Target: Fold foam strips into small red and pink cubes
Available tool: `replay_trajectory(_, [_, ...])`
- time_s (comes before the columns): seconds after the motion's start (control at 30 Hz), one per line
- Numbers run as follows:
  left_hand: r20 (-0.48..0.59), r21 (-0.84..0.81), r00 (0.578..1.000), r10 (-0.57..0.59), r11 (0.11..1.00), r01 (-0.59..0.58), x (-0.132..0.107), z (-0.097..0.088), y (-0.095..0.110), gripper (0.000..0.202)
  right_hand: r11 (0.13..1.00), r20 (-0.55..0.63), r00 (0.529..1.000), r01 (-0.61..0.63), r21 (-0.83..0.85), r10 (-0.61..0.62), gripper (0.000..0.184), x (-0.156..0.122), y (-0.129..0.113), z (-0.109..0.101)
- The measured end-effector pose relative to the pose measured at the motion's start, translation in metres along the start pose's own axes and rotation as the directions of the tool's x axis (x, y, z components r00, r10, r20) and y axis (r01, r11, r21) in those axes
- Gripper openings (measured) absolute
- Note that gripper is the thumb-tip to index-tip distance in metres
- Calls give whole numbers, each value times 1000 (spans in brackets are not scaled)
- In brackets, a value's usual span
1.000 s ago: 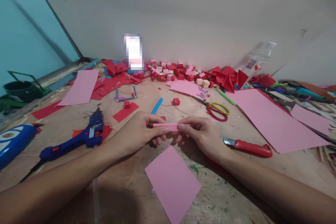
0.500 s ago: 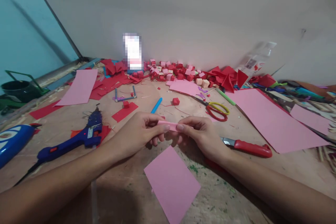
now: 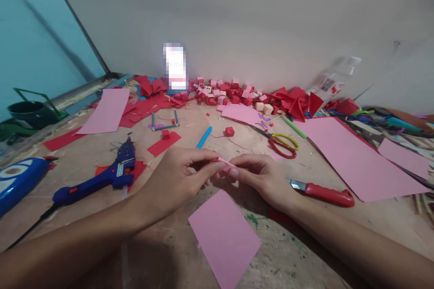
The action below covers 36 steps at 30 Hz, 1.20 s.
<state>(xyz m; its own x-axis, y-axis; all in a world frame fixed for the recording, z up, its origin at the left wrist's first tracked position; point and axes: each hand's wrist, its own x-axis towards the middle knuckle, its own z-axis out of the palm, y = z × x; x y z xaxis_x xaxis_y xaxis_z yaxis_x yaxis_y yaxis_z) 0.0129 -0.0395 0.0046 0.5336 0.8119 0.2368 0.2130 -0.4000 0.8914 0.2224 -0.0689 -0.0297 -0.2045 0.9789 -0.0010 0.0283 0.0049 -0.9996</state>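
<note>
A small folded strip of pink paper [image 3: 226, 164] is pinched between my two hands, above the middle of the table. My left hand [image 3: 190, 169] grips its left end with thumb and index finger. Its other end sits between the thumb and fingers of my right hand [image 3: 259, 174]; most of the strip is hidden by fingertips. Below the hands lies a pink paper rectangle [image 3: 225, 239]. A blue stick [image 3: 204, 137] and a small red paper cube [image 3: 229, 132] rest just beyond my fingers.
At left lies a blue glue gun [image 3: 101, 183]. A red-handled cutter [image 3: 328, 193] and scissors [image 3: 283, 144] lie at right. Many pink and red cubes [image 3: 233, 90] are heaped against the wall, beside a lit phone [image 3: 176, 65]. Large pink sheets [image 3: 359, 158] spread at right.
My fingers have closed in on the pink strip and tilted it, so less of it shows. The whole view has shifted slightly; the tools stay in place.
</note>
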Motion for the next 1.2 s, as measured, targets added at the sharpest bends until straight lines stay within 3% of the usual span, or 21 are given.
replay_trajectory(0.23, [38, 145, 999, 18, 989, -23, -2, 0, 6, 25, 994, -10, 996, 86, -64, -87, 23, -4, -3, 5])
replay_trajectory(0.47, [88, -12, 995, -50, 999, 52, 1, 0, 5, 32, 995, 38, 995, 90, -32, -89, 22, -5, -4, 8])
replay_trajectory(0.7, [67, -28, 995, -77, 996, 79, 3, 1, 1, 35, 994, 60, 993, 105, -34, -103, 26, -6, -2, 9])
replay_trajectory(0.87, [167, -32, 978, -127, 990, 134, 4, 0, -4, 31, 998, 82, 996, 50, -39, -47, 34, -8, 1, 9])
replay_trajectory(1.2, [-25, -90, 975, -220, 972, 217, 4, -14, 14, 34, 999, 115, 993, 23, 26, -25, 43, -5, -20, 4])
